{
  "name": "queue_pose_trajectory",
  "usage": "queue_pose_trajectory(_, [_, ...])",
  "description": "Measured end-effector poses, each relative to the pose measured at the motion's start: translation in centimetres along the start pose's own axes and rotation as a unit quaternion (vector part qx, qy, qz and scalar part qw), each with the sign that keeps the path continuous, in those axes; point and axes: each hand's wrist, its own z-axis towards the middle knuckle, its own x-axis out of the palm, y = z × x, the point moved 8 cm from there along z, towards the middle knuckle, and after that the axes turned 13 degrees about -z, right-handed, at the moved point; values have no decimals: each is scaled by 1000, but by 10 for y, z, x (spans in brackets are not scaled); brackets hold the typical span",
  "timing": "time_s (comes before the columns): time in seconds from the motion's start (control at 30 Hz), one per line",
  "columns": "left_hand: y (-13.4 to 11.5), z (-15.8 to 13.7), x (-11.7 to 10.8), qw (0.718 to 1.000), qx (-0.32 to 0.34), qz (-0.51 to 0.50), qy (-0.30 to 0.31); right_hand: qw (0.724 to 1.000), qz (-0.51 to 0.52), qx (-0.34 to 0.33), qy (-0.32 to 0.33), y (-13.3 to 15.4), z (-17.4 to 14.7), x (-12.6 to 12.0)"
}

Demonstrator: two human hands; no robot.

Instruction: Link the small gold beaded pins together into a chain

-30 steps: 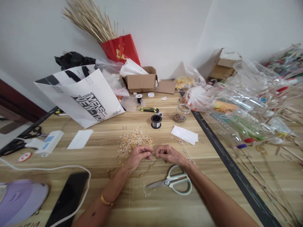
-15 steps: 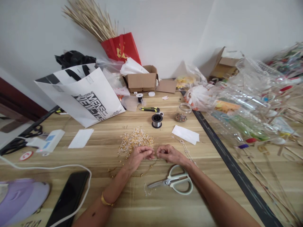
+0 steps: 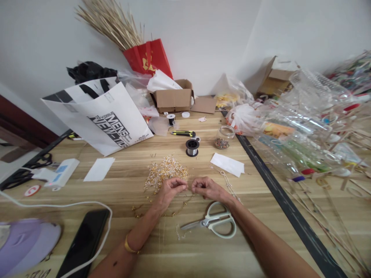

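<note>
Close together over the wooden table, my left hand (image 3: 174,187) and my right hand (image 3: 205,187) face each other with fingertips pinched and a small gap between. Whatever the fingers hold is too small to make out. Behind my left hand spreads a pile of gold and clear beads (image 3: 165,172). A thin gold beaded chain (image 3: 174,213) runs on the table below the hands, its right end reaching up near my right fingers. Scissors with pale handles (image 3: 214,221) lie partly open under my right wrist. A silvery chain (image 3: 228,183) lies right of that hand.
Behind the beads stand a spool of wire (image 3: 192,148), a yellow-black utility knife (image 3: 183,133) and a glass jar of beads (image 3: 223,138). White paper (image 3: 227,164) lies to the right. A phone (image 3: 84,241) with a white cable is at front left; plastic bottles (image 3: 301,135) crowd the right.
The fingers of my left hand have shifted slightly and look drawn a little closer together. My right hand stays nearly still, and the things on the table have not moved.
</note>
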Motion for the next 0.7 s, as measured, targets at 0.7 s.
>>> queue_pose_trajectory(0.7, [0,-3,1,990,88,111,7,1000,17,-10,-5,0,0,0])
